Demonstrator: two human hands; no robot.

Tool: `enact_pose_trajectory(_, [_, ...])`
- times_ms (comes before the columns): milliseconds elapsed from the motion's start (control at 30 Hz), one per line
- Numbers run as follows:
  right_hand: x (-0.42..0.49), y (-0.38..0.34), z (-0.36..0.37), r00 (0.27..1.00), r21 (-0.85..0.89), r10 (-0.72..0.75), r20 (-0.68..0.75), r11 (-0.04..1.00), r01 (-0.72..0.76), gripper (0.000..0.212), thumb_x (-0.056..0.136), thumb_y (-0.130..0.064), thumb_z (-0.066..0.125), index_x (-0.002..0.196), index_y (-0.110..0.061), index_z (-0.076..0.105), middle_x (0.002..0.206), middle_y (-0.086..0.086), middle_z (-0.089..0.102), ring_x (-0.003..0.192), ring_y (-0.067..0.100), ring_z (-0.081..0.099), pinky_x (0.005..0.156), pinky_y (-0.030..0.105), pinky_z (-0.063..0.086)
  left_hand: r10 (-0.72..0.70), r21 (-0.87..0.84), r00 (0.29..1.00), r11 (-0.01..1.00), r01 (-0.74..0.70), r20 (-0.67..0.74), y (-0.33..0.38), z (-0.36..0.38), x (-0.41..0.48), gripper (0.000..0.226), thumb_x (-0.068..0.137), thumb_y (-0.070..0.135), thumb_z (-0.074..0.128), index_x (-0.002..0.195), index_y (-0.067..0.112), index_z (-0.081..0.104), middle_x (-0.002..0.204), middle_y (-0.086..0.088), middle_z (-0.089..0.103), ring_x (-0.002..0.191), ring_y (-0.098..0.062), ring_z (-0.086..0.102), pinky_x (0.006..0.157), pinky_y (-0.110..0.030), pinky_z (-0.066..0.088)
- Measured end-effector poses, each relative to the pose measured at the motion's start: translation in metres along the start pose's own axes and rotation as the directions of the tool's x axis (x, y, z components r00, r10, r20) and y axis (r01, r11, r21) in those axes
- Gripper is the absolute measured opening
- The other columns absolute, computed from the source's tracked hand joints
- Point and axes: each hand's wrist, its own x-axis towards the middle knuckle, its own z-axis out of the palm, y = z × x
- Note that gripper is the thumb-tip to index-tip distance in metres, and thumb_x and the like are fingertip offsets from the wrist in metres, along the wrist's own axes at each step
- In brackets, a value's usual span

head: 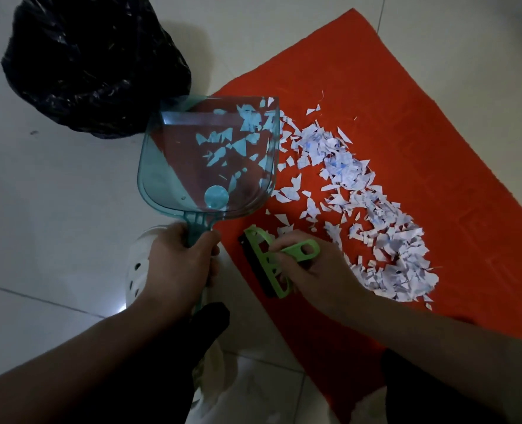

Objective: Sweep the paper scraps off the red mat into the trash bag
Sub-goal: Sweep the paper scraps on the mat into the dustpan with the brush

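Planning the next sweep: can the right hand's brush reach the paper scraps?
Probably yes: the right hand grips the green brush right beside the paper scraps, with nothing but red mat between.

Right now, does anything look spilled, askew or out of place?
Nothing spilled: the white paper scraps all lie on the red mat. Only oddity: the clear teal plastic dustpan turns its side wall, not its mouth, toward the pile.

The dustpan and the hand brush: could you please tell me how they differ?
The dustpan is translucent teal; the brush is opaque lime green with dark bristles. The dustpan is much broader than the brush. The left hand grips the dustpan's handle; the right hand grips the brush. Both have handles.
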Motion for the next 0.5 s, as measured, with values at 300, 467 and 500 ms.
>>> enact_pose_trajectory(300, [0.002,0.011,-0.006,1.0,-0.049,0.023,-0.018,0.999,-0.024,0.016,0.096,-0.027,0.052,0.103,-0.019,0.064,0.095,-0.01,0.061,0.08,0.003,0.062,0.066,0.019,0.052,0.013,0.05,1.0,0.999,-0.014,0.003,-0.003,0.003,0.0,0.022,0.091,0.015,0.06,0.078,-0.003,0.057,0.055,-0.013,0.056,0.035,-0.01,0.049,0.036,-0.018,0.041])
enact_pose_trajectory(467, [0.002,0.008,-0.033,0.982,-0.022,0.017,-0.185,1.0,-0.021,0.009,0.094,-0.011,0.056,0.097,-0.012,0.065,0.089,-0.006,0.062,0.066,0.005,0.063,0.057,0.014,0.048,0.018,0.071,1.0,0.997,-0.018,-0.008,-0.003,0.002,0.001,0.022,0.091,0.015,0.06,0.08,-0.004,0.058,0.057,-0.015,0.057,0.034,-0.009,0.049,0.035,-0.016,0.039])
enact_pose_trajectory(500, [0.0,0.008,-0.033,0.983,-0.012,0.003,-0.184,1.0,-0.006,0.011,0.094,-0.013,0.055,0.098,-0.011,0.065,0.09,-0.006,0.062,0.066,0.006,0.064,0.056,0.015,0.05,0.02,0.079,1.0,0.997,-0.02,-0.009,-0.002,0.002,0.001,0.023,0.091,0.015,0.06,0.081,-0.005,0.058,0.057,-0.016,0.057,0.033,-0.008,0.048,0.035,-0.016,0.039])
